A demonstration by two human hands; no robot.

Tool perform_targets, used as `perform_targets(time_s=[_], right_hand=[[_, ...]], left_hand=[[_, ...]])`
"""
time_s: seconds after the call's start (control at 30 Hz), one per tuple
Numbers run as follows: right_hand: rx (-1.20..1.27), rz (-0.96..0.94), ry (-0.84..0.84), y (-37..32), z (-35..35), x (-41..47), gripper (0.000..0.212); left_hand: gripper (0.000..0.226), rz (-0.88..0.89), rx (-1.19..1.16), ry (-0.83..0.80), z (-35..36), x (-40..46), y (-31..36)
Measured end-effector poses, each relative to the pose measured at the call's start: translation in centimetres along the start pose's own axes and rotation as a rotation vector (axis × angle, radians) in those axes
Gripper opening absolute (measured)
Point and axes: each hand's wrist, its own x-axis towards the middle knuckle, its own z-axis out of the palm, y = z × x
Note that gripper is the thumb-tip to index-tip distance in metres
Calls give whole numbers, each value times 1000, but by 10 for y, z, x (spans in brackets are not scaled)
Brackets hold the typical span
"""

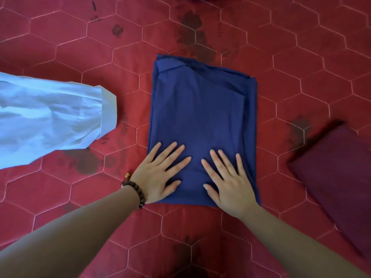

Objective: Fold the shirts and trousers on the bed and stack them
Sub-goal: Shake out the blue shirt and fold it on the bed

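Both bare forearms reach in from the near edge and converge toward the middle. The left hand lies palm down with fingers straight and spread, pointing far and slightly right, thumb angled toward the other hand; a beaded bracelet circles its wrist. The right hand lies flat just beside it, fingers straight and fanned, pointing far and slightly left, thumb inward
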Motion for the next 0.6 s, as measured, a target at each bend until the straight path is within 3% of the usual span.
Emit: perform_targets(time_s=[0.17,0.27,0.37,0.5,0.6], right_hand=[[42,-51,59,36,-24,2,55],[-17,84,84,95,-44,-5,89],[-146,14,-31,127,-54,-9,103],[-193,-323,-117,117,-57,3,87],[-90,-434,-186,105,-66,13,68]], left_hand=[[53,10,30,31,-18,3,-21],[66,-34,124,60,-37,-1,-60],[73,23,188,22,-45,-2,-83],[73,274,158,-47,-46,10,-71],[75,283,-36,-125,-54,17,-60]])
